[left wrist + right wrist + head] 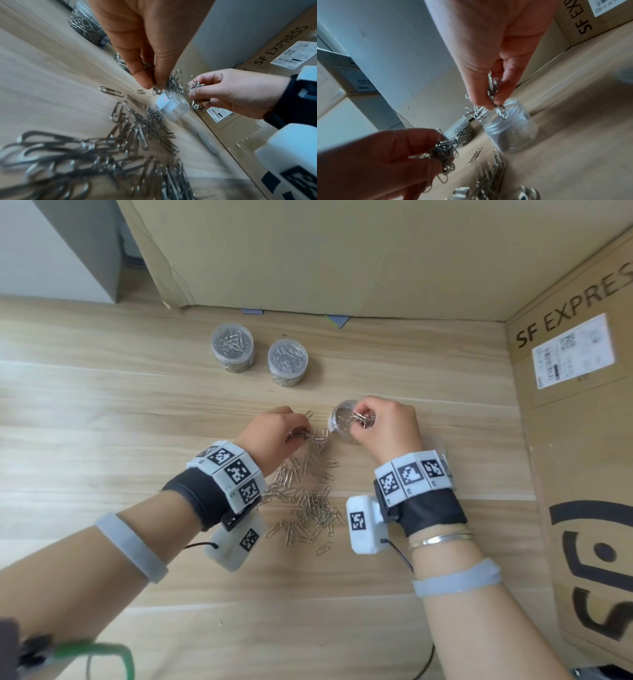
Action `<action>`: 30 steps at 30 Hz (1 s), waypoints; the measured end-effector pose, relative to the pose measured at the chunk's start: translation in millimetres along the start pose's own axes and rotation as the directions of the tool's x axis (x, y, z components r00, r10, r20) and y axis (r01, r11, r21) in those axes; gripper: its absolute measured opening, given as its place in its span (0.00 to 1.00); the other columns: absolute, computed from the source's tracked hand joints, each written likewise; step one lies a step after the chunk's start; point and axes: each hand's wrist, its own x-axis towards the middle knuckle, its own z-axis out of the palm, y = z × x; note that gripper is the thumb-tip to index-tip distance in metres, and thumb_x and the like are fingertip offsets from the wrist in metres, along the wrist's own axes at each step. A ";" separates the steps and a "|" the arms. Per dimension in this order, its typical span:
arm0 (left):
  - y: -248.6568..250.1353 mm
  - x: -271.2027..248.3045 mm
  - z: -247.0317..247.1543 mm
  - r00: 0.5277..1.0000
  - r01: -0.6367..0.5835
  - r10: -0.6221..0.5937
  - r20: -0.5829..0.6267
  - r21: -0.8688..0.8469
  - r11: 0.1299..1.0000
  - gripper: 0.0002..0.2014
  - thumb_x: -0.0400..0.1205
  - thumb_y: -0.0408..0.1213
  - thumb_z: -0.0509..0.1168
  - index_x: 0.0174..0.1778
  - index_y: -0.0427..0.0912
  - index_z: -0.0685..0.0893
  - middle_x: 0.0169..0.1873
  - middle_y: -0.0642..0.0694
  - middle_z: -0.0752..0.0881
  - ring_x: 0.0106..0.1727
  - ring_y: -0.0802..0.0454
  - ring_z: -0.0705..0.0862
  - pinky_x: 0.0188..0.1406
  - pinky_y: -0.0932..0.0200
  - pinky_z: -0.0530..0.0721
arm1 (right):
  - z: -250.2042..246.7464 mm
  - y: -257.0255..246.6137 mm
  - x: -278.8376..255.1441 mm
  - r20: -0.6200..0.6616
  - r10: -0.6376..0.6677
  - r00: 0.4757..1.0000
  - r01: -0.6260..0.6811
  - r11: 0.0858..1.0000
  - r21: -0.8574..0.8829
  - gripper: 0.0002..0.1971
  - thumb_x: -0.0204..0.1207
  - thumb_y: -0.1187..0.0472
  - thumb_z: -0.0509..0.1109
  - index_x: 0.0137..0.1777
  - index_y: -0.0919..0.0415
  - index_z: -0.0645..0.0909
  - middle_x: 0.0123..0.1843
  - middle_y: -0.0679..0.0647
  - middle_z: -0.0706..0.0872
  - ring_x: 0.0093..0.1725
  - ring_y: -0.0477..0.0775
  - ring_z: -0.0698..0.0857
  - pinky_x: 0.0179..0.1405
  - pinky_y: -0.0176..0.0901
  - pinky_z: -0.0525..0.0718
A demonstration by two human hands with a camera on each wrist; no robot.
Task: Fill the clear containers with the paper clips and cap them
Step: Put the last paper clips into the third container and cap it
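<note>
both hands [274, 431] [387, 422] pinch paper clips [494, 94]; open jar [510, 127] blurred, contents unclear.

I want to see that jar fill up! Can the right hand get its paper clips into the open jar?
Probably yes. The right hand pinches its paper clips just above the open jar, which has no cap on, and nothing sits between them.

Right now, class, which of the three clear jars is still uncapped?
The jar under the right hand, beside the loose clips; its mouth is open. The two jars farther back are capped and full.
</note>
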 end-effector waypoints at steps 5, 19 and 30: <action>6.2 6.8 -3.4 1.000 -0.011 0.012 0.015 -0.019 1.000 0.09 0.78 0.34 0.65 0.53 0.40 0.83 0.46 0.43 0.82 0.46 0.45 0.81 0.46 0.60 0.73 | 0.1 -4.3 16.4 0.037 0.028 0.999 -0.025 0.996 -0.089 0.08 0.73 0.63 0.69 0.51 0.56 0.85 0.48 0.55 0.89 0.46 0.55 0.85 0.42 0.36 0.76; 43.4 36.0 -10.7 0.998 -0.057 0.056 0.024 0.021 0.998 0.10 0.78 0.32 0.63 0.54 0.38 0.83 0.49 0.38 0.82 0.47 0.42 0.81 0.47 0.58 0.74 | -13.5 13.7 11.8 -0.150 0.095 0.984 -0.084 0.993 0.077 0.09 0.78 0.60 0.63 0.46 0.57 0.85 0.41 0.56 0.90 0.40 0.60 0.88 0.45 0.54 0.86; 62.6 58.3 1.7 0.998 0.000 -0.008 0.061 0.130 0.992 0.14 0.77 0.33 0.65 0.58 0.40 0.81 0.55 0.39 0.81 0.55 0.41 0.80 0.52 0.51 0.79 | -14.1 32.1 -5.4 -0.123 0.106 0.987 -0.100 0.994 0.055 0.10 0.77 0.62 0.62 0.45 0.57 0.85 0.41 0.56 0.90 0.42 0.59 0.87 0.45 0.53 0.86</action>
